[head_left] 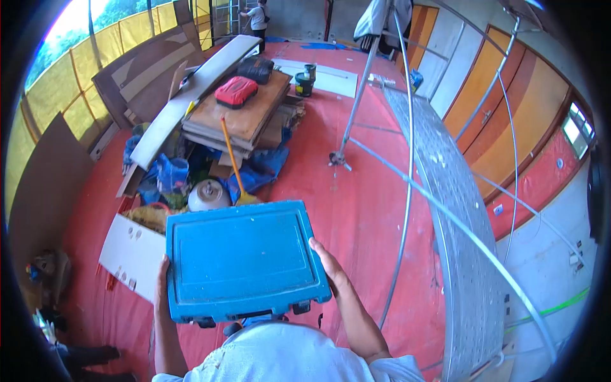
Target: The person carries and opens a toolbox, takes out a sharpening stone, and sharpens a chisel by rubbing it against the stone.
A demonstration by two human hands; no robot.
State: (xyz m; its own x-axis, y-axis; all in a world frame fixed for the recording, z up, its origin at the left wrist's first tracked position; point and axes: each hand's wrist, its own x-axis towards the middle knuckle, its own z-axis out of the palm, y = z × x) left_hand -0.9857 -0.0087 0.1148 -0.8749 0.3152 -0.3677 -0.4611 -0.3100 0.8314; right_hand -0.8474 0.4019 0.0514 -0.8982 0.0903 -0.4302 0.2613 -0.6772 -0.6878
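Observation:
A teal plastic tool case (245,258) is held up in front of my body, its lid facing me and its dark latches along the near edge. My left hand (163,275) grips its left side, and my right hand (328,260) grips its right side. Most of the fingers are hidden behind the case. Just beyond it are a white rounded tank (209,196) and a broom (233,162) with an orange handle.
Stacked boards (245,121) carry a red case (236,92) and a black case (256,69). Scaffold poles (445,216) and a metal plank (439,172) stand on the right. Black buckets (304,84) stand farther off. Another person (258,19) is at the back.

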